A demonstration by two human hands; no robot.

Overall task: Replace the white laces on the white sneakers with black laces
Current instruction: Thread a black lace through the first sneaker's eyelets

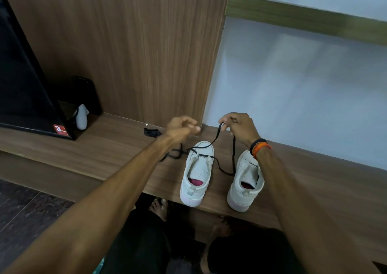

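Two white sneakers stand side by side on the wooden shelf (117, 148), heels toward me at the near edge, toes pointing away toward the wall, long axes running near to far. The left sneaker (196, 173) carries a black lace (217, 136) threaded across its far eyelets; the right sneaker (246, 179) shows a short dark strand at its tongue, though I cannot tell how it is threaded. Both heels sit just at the shelf's near edge. I see open shelf to the right of the pair and left of it up to the black screen (23, 80). A bundled black lace (151, 132) lies beyond my left wrist, near the wood panel.

My right hand (238, 127) is raised above the shoes, fingers curled, pinching a loop of the lace, which hangs down between the sneakers. My left hand (182, 128) hovers beyond the left toe, fingers curled with thumb against fingertips; I cannot tell whether it grips the lace trailing beneath the wrist.
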